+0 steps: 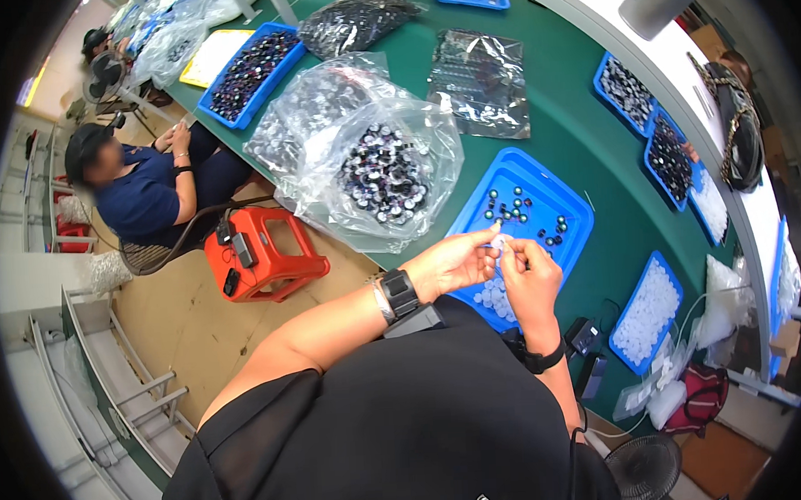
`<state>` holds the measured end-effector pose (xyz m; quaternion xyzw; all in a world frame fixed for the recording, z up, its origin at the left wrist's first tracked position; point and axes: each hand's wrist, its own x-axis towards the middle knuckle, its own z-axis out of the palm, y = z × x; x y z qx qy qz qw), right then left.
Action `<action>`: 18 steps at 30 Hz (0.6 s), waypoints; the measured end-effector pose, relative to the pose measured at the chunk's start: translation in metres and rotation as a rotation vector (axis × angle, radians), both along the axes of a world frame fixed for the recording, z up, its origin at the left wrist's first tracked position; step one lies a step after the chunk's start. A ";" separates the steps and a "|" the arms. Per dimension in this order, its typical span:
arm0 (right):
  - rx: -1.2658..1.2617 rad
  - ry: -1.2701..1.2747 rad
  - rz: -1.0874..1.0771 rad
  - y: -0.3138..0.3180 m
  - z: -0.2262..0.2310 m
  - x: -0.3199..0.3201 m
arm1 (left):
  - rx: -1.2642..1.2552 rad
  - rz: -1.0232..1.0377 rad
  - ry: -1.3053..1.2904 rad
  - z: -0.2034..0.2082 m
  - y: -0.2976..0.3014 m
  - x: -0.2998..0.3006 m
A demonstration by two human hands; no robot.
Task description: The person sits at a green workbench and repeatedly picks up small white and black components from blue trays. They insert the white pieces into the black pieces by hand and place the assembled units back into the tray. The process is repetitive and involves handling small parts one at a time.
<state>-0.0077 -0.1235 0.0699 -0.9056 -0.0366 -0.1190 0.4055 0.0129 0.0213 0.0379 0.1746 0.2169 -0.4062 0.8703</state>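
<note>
My left hand [455, 264] and my right hand [533, 287] meet over the near part of a blue tray [570, 209]. Thumb and fingers of both are pinched around a small whitish piece [498, 242]; its exact kind is too small to make out. Beyond my fingertips, round dark shiny beads [509, 208] lie scattered in the tray. A second little group of dark beads [554, 232] is to their right. White translucent pieces [494, 299] are heaped in the tray's near end, partly hidden below my hands.
Left of the tray lies an open clear bag [384, 175] of dark and clear beads. Blue trays with dark beads [254, 73] and white pieces [646, 315] stand around the green table [555, 109]. A red stool [267, 256] and a seated person [147, 185] are at left.
</note>
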 end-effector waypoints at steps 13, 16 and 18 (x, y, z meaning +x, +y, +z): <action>-0.015 0.053 -0.008 -0.001 0.000 -0.002 | 0.027 -0.029 0.015 -0.003 -0.001 -0.001; 0.007 0.059 -0.025 0.000 -0.001 -0.002 | 0.036 -0.025 -0.006 -0.002 -0.001 -0.002; 0.005 0.036 -0.024 0.000 -0.001 -0.003 | 0.034 -0.020 -0.010 -0.003 -0.001 -0.002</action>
